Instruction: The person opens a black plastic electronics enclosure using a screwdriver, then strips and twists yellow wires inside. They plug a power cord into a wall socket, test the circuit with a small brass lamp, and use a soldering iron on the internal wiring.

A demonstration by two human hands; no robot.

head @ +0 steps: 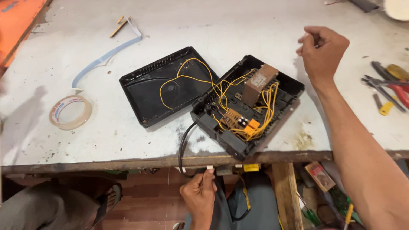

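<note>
Fingers of the left hand [199, 194] are closed around a black cable [182, 150] just below the front edge of the tabletop [238, 25]; the cable runs up over that edge and into the near-left corner of an opened black box [287, 91]. The right hand [322, 51] hovers above the tabletop just past the box's far right corner, fingers curled in and pressed together in a loose fist; whether anything small is pinched inside it cannot be told.

The box lies at an angle near the front edge, open side up. Inside it sit a brown block-shaped transformer [258, 83], an orange circuit board [238, 120] nearer the front, and loops of yellow wire [268, 102]. Some yellow wires cross over into the black lid [149, 91], which lies upside down just beside the box on its left, touching it at one corner.

Farther left on the tabletop are a roll of clear tape [70, 112] and a pale blue strip [106, 57]. At the right edge lie pliers and screwdrivers [390, 85] with red and yellow handles, well apart from the box.
</note>
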